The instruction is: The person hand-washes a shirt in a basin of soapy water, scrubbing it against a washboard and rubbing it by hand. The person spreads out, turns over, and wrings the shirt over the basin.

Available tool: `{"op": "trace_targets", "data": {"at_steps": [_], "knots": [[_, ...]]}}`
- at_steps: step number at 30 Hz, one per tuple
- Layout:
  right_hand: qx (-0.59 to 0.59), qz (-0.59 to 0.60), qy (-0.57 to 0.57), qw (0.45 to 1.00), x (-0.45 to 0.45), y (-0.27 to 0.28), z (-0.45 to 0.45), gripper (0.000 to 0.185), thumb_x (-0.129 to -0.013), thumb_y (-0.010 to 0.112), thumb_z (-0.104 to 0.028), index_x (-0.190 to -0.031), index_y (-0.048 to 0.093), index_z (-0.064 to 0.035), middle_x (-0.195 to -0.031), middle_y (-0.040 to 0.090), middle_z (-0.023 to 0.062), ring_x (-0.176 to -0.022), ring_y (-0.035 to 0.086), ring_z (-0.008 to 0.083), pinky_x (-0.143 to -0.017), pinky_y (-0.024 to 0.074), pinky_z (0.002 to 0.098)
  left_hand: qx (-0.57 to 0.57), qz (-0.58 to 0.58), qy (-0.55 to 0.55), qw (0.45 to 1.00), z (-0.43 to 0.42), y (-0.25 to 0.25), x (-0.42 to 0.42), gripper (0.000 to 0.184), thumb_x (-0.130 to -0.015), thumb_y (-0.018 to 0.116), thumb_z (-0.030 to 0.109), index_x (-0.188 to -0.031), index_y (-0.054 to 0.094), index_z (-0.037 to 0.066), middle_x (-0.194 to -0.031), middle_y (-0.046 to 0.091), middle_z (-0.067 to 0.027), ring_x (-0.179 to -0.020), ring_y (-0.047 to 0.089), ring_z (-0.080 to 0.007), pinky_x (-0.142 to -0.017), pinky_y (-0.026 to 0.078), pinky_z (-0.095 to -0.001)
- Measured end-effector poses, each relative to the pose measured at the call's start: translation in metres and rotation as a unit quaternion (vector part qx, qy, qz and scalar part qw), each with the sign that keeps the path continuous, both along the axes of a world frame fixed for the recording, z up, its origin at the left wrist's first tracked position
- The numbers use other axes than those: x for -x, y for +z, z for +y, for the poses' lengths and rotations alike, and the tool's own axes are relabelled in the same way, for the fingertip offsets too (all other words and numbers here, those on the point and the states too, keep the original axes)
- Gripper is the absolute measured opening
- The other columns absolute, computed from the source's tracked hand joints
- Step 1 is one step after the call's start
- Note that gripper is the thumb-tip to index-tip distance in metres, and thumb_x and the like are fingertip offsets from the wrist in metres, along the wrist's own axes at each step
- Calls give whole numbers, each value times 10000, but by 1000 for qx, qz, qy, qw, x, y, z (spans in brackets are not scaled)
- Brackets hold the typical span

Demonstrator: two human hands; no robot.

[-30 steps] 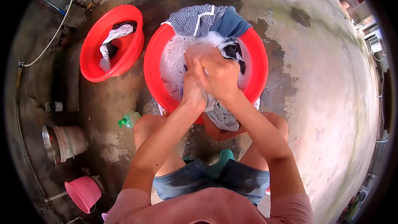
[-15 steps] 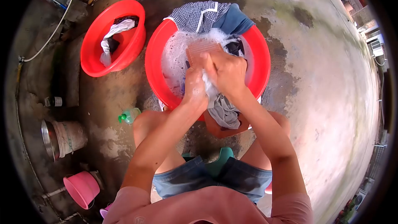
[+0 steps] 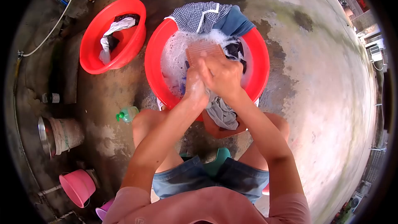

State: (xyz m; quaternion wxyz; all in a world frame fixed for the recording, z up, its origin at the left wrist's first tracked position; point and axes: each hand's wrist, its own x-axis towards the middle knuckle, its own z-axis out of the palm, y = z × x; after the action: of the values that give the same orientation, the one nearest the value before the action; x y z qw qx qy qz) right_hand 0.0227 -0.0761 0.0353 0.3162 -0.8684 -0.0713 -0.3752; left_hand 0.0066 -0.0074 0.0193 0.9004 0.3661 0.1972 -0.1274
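the right hand (image 3: 224, 74) is curled tight around the grey cloth (image 3: 224, 114), over the washboard (image 3: 205, 50); the left hand (image 3: 195, 84) is up against it, but its fingers are hidden, so i cannot tell its grip. the cloth trails down the board towards the person. the board slants out of foam (image 3: 172, 54) in the big basin (image 3: 152, 72). a checked cloth (image 3: 191, 18) and blue cloth (image 3: 234, 21) drape over the far rim. a bottle (image 3: 132, 113) stands near the left knee.

Domestic setting, outdoors: stained concrete ground (image 3: 323, 108), red tub (image 3: 153, 68) of soapy laundry (image 3: 235, 49), pink bucket (image 3: 79, 187).
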Motion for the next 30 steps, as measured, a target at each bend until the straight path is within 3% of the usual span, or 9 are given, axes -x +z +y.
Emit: {"op": "trace_targets", "data": {"at_steps": [5, 8, 13, 16, 21, 23, 24, 28, 30], "knots": [[36, -80, 152, 984, 22, -17, 11, 247, -715, 621, -166, -529, 500, -59, -464, 467, 75, -382, 490, 231, -355, 357, 322, 412, -243, -258, 839, 26, -66, -42, 333, -925, 373, 365, -1122, 511, 135, -927, 552, 11, -865, 531, -122, -787, 424, -250], [18, -70, 131, 989, 11, -19, 6, 246, -672, 645, -155, -505, 479, -80, -452, 449, 52, -372, 472, 214, -346, 349, 314, 55, -59, -35, 996, -1, -6, -4, 330, -923, 379, 386, -1107, 519, 151, -942, 549, 14, -863, 522, -105, -761, 412, -211], [50, -71, 142, 986, 18, -13, 3, 211, -685, 635, -155, -538, 494, -99, -464, 450, 29, -377, 480, 193, -351, 368, 308, 395, -272, -242, 843, 21, -102, -45, 302, -918, 403, 368, -1068, 499, 124, -931, 540, -4, -848, 530, -112, -741, 424, -239], [45, -36, 74, 996, 4, -13, -1, 193, -679, 640, -171, -558, 507, -100, -474, 457, 28, -378, 487, 181, -344, 366, 312, -31, 32, 15, 999, -11, 20, -3, 342, -929, 361, 396, -760, 536, 157, -637, 499, 25, -573, 491, -86, -508, 399, -214], [74, -112, 182, 974, 36, -21, 14, 300, -743, 606, -193, -487, 475, -106, -476, 504, 41, -372, 495, 212, -347, 373, 319, 284, -176, -239, 912, 14, -36, -38, 293, -926, 390, 371, -822, 530, 136, -695, 517, 12, -642, 521, -100, -575, 445, -248], [47, -31, 94, 994, 0, -21, -11, 300, -749, 610, -213, -499, 484, -106, -488, 511, 47, -379, 503, 219, -350, 379, 316, -11, 107, 41, 993, -9, 17, -11, 395, -924, 389, 387, -622, 490, 152, -505, 424, 8, -476, 440, -96, -469, 421, -259], [32, 16, 49, 998, -7, -17, -19, 300, -752, 612, -223, -505, 488, -106, -495, 515, 50, -383, 507, 222, -351, 382, 315, -2, 5, -2, 1000, -6, 13, 0, 334, -891, 471, 394, -963, 526, 73, -815, 538, -7, -690, 519, -105, -601, 440, -251], [66, -103, -257, 959, -14, -62, 34, 268, -749, 620, -238, -550, 519, -90, -512, 523, 57, -397, 518, 231, -343, 378, 317, 115, -30, -114, 986, 20, -30, -12, 323, -899, 449, 386, -932, 536, 76, -809, 542, -23, -729, 546, -119, -652, 464, -271], [51, -17, 95, 994, -10, -27, -24, 250, -734, 634, -242, -563, 535, -90, -523, 528, 60, -403, 524, 230, -346, 381, 314, 47, 3, -32, 998, -5, 5, -10, 333, -914, 410, 386, -836, 561, 100, -722, 532, -39, -686, 542, -126, -666, 478, -308]]}}
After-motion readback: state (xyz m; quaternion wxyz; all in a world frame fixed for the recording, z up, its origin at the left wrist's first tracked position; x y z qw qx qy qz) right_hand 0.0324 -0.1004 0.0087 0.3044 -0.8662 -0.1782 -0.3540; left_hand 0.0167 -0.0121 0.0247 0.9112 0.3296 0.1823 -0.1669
